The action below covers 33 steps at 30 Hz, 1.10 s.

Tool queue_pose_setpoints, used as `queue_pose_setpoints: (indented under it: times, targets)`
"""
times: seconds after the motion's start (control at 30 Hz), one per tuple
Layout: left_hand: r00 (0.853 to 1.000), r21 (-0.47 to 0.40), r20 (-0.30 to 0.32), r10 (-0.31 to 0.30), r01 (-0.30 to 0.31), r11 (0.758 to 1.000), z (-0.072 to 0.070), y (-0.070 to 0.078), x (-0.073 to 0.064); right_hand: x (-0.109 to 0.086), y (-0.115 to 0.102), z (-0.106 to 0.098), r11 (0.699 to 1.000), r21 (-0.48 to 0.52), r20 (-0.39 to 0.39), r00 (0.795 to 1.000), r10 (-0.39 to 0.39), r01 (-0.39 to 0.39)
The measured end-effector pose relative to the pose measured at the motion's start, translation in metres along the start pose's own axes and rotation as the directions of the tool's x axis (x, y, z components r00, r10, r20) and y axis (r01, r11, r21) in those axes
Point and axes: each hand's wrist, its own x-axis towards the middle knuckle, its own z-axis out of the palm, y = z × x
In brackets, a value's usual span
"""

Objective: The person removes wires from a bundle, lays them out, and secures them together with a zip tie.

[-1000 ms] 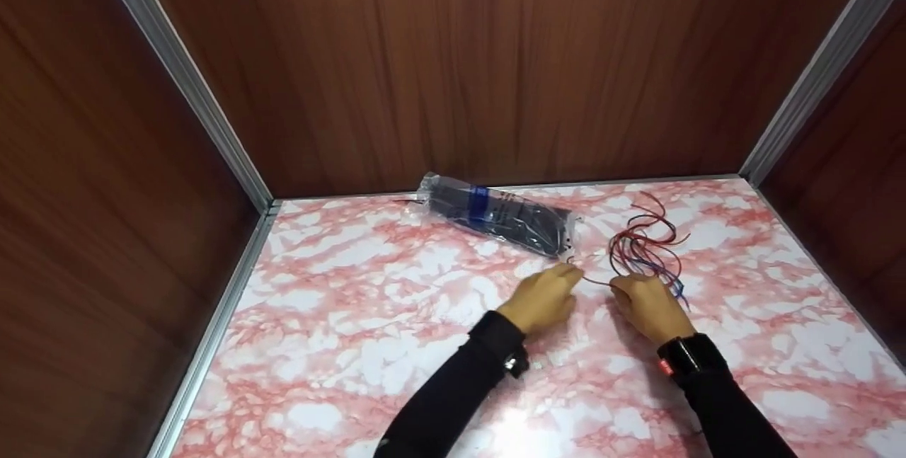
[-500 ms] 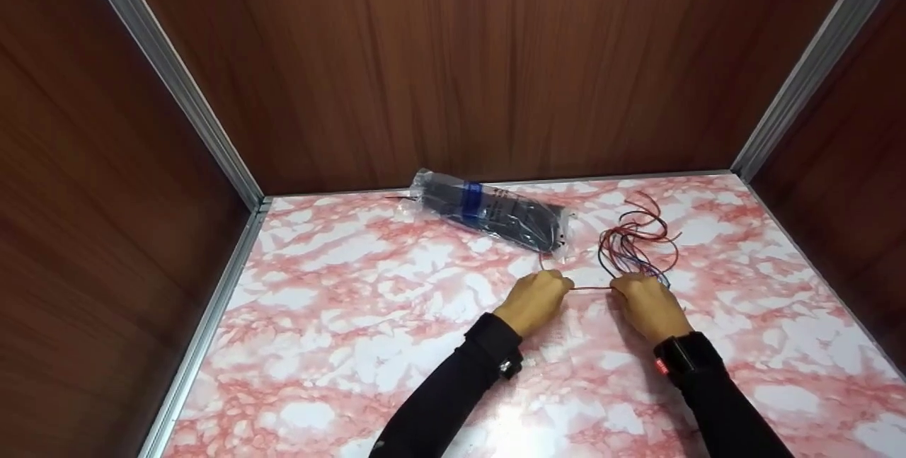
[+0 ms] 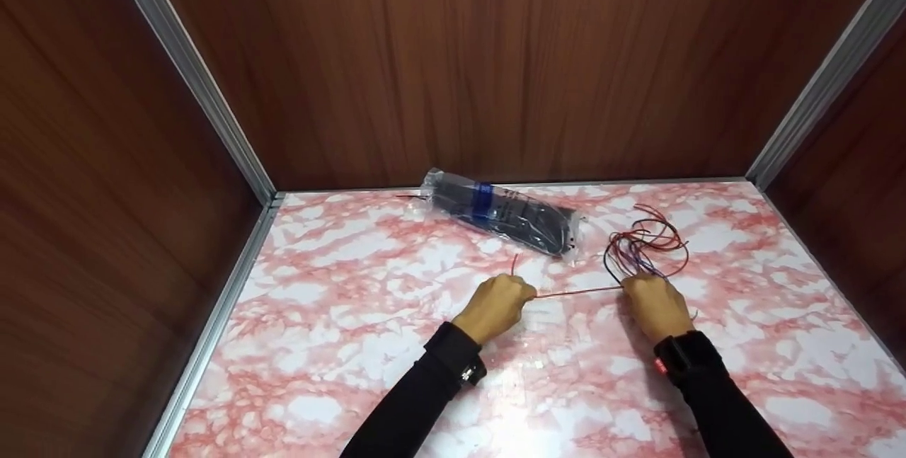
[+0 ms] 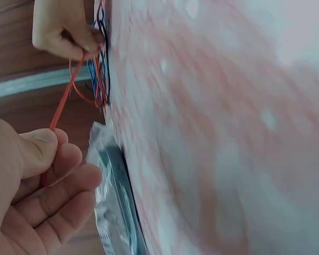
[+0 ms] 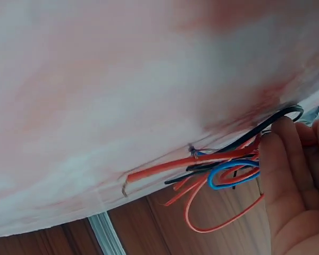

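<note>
A thin red wire (image 3: 577,293) is stretched nearly straight between my two hands above the table. My left hand (image 3: 495,308) pinches it between thumb and forefinger, and a short end sticks up beyond the knuckles. In the left wrist view, the other fingers of that hand are loosely bent. My right hand (image 3: 657,309) grips the wire's other part at a loose bundle of red, black and blue wires (image 3: 640,249). Strands of the bundle (image 5: 223,164) run in behind the right fingers in the right wrist view, so which of them are held is partly hidden.
A clear plastic bag (image 3: 509,217) with a dark content and a blue band lies behind the hands, near the back panel. Wood-patterned panels (image 3: 453,69) with metal edging enclose the red-and-white marbled table (image 3: 318,345) at the back and sides.
My left hand has moved left and slightly toward the body, drawing out a longer stretch of red wire. The right hand has stayed almost in place at the bundle.
</note>
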Motion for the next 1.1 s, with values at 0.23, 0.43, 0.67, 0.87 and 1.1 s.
queue_pose_setpoints:
  times: [0.23, 0.43, 0.67, 0.87, 1.1]
  targets:
    - [0.999, -0.031, -0.053, 0.000, -0.001, 1.000, -0.011, -0.010, -0.018, 0.002, 0.003, -0.006, 1.000, -0.012, -0.017, 1.000, -0.001, 0.001]
    - [0.994, -0.021, -0.106, 0.026, -0.029, 0.999, -0.023, -0.022, -0.038, 0.003, 0.011, -0.006, 0.998, -0.057, -0.089, 0.996, -0.021, 0.016]
    - [0.984, -0.121, -0.173, -0.044, 0.024, 0.992, -0.034, -0.037, -0.071, -0.003, 0.023, -0.007, 0.997, -0.061, -0.180, 0.983, 0.026, -0.038]
    - [0.983, -0.153, -0.171, -0.069, 0.042, 0.987, -0.044, -0.051, -0.097, -0.003, 0.023, -0.008, 0.999, -0.043, -0.217, 0.976, -0.004, -0.005]
    - [0.976, -0.181, -0.196, -0.090, 0.054, 0.982, -0.060, -0.069, -0.117, 0.010, 0.014, -0.016, 0.998, -0.057, -0.230, 0.972, -0.052, 0.040]
